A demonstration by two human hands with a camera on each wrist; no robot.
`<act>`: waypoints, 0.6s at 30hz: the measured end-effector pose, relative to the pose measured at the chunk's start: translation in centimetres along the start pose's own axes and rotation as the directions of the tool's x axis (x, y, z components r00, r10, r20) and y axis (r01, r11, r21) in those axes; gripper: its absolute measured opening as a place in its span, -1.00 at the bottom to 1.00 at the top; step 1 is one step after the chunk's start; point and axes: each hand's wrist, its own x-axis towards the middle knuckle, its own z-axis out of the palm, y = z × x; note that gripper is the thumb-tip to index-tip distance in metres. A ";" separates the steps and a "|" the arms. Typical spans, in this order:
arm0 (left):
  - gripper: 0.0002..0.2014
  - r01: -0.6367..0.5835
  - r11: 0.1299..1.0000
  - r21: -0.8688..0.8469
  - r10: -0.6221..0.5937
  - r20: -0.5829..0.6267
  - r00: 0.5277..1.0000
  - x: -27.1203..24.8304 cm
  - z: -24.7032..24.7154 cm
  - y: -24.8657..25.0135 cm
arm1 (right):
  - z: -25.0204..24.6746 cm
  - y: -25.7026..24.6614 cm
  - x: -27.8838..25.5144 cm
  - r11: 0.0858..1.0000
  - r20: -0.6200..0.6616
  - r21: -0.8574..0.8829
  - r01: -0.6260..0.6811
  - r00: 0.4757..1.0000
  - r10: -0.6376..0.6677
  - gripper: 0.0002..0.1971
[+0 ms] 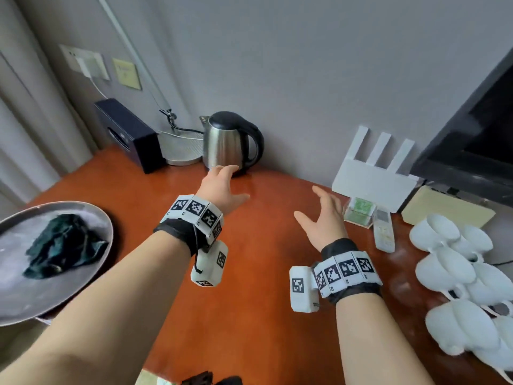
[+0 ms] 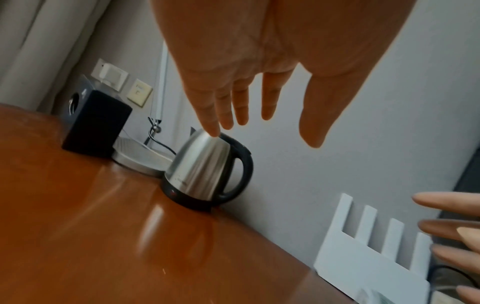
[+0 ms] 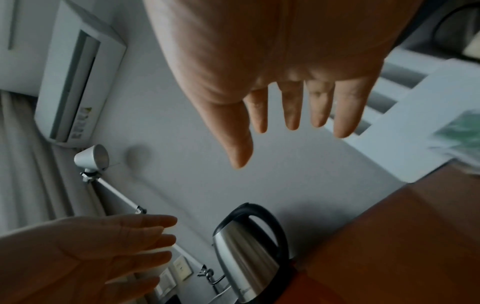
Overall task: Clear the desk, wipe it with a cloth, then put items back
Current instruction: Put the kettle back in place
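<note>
A steel kettle [image 1: 226,143] with a black handle stands at the back of the orange-brown desk [image 1: 249,273], against the wall. My left hand [image 1: 222,184] hovers open just in front of its base, fingers spread, holding nothing. My right hand [image 1: 323,215] is open too, raised over the desk to the right of the kettle [image 2: 205,166] and left of a white router [image 1: 372,173]. A dark crumpled cloth [image 1: 63,245] lies on a round grey tray [image 1: 16,304] at the left. In the right wrist view the kettle [image 3: 249,253] shows beyond my spread fingers [image 3: 291,109].
A dark box [image 1: 127,134] and a lamp base [image 1: 180,151] sit left of the kettle. Right of my right hand are a clear holder with green packets [image 1: 358,212], a white remote [image 1: 384,232], several white cups [image 1: 458,279] and a black TV [image 1: 480,134].
</note>
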 end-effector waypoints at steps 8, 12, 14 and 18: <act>-0.17 0.027 0.997 0.066 -0.029 0.025 0.999 10.1 -7.4 -5.1 | 3.5 -8.8 8.7 0.989 0.085 -0.140 0.050 0.996 -0.038 -0.36; -0.07 0.032 0.998 0.048 -0.034 0.034 0.999 15.4 -8.4 -6.9 | 4.9 -11.5 14.0 0.979 0.089 -0.201 0.031 0.996 -0.013 -0.34; 0.01 0.036 0.999 0.021 -0.037 0.054 0.998 17.9 -8.4 -7.5 | 5.7 -12.3 16.5 0.972 0.100 -0.233 0.011 0.995 0.013 -0.33; 0.13 0.037 0.999 0.033 -0.041 0.120 0.992 22.0 -8.1 -8.3 | 7.4 -12.5 20.8 0.956 0.121 -0.288 -0.049 0.989 0.087 -0.29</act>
